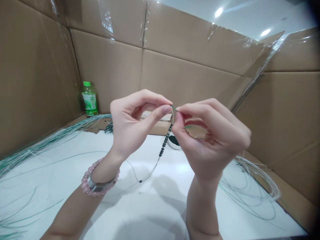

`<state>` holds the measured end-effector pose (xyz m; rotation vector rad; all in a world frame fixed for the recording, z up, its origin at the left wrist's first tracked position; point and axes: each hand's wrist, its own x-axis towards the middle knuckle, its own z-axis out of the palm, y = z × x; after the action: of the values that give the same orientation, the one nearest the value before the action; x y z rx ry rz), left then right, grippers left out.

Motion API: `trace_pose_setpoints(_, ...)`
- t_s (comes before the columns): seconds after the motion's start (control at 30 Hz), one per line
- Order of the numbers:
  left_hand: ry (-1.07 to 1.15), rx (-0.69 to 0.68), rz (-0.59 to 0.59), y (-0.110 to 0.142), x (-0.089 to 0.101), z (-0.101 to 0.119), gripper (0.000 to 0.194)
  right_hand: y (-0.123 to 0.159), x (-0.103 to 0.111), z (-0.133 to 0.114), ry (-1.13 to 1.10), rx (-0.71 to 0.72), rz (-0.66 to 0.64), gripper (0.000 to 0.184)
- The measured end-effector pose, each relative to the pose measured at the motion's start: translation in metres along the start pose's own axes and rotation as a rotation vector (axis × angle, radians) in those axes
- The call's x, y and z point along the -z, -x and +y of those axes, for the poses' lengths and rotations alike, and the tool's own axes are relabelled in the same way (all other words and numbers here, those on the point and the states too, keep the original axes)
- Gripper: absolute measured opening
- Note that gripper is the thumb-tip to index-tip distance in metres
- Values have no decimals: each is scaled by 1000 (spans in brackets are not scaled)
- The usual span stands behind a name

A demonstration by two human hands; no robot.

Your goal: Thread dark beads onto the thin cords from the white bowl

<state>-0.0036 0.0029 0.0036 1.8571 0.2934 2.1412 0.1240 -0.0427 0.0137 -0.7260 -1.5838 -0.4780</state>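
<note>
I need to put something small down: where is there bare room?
Best is the near middle of the white tabletop, between the forearms and below the hanging beaded cord. A smaller patch lies just left of the pink bracelet. The far left is crowded by the cord bundle, the right by coiled cords.

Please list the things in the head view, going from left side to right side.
Green-capped bottle, left hand, string of dark beads, right hand, coiled pale strands.
</note>
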Motion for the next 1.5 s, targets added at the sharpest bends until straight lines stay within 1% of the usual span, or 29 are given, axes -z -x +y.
trace_pose_setpoints(0.1,-11,41,-44,1,-1,-2,5,0,-1,0,-42,-13,4,17)
trace_pose_setpoints(0.17,-10,52,-44,0,-1,-2,4,0,-2,0,-97,-39,14,18)
trace_pose_setpoints(0.27,-3,48,-38,0,0,-2,6,0,-3,2,-192,-101,2,18)
trace_pose_setpoints(0.37,-11,49,-43,-1,3,0,1,0,-6,5,-317,-171,10,14)
trace_pose_setpoints(0.43,-22,54,-47,-2,4,0,7,-1,-9,7,-417,-232,2,10)
trace_pose_setpoints(0.5,-23,45,-49,-2,5,0,9,-1,-11,8,-484,-293,-43,6)
trace_pose_setpoints(0.6,-11,29,-38,-3,5,-4,12,-1,-13,9,-492,-351,-91,3)
trace_pose_setpoints(0.7,13,74,-28,-5,4,-8,15,0,-15,10,-467,-364,-81,4)
trace_pose_setpoints(0.77,32,101,-28,-6,4,-9,15,0,-17,11,-487,-390,-118,5)
trace_pose_setpoints(0.87,27,80,-23,-7,5,-10,14,-1,-21,14,-601,-474,-209,6)
trace_pose_setpoints(0.93,17,67,-32,-8,7,-8,14,-1,-24,16,-689,-522,-231,7)
trace_pose_setpoints(1.03,-7,81,-52,-8,9,-4,14,-1,-30,18,-767,-567,-211,8)
trace_pose_setpoints(1.13,-33,64,-51,-8,11,-1,15,1,-34,18,-796,-573,-178,6)
trace_pose_setpoints(1.2,-45,54,-42,-9,12,-1,16,1,-35,18,-810,-570,-183,6)
trace_pose_setpoints(1.27,-62,51,-17,-10,14,-2,15,2,-35,19,-827,-581,-232,6)
trace_pose_setpoints(1.4,-127,42,42,-13,18,-6,15,0,-33,25,-865,-627,-403,9)
trace_pose_setpoints(1.5,-126,67,30,-15,19,-8,14,-2,-30,30,-895,-661,-523,10)
